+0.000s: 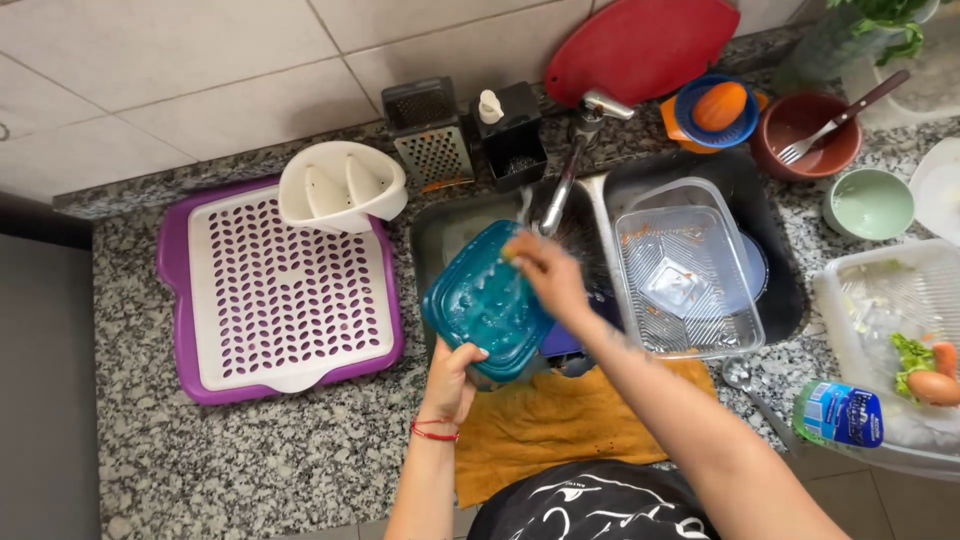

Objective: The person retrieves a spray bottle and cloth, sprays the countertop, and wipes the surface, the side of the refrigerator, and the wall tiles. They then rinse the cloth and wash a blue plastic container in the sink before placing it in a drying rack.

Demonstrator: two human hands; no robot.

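Place: a home kitchen, seen at the sink (770, 290).
Evidence: faucet (570, 170) over it, purple draining rack (280, 290) left of it, grater (430, 135) behind (tiled wall (200, 70) too), speckled granite counter (270, 460) around it.

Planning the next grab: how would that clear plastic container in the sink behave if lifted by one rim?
The clear plastic container looks thin-walled, so probably light and somewhat flexible. It seems wet with orange residue, so likely slippery. It rests tilted on other dishes in the sink, so it may shift.

Single head view, steeply downward, close above the sink (780, 290).
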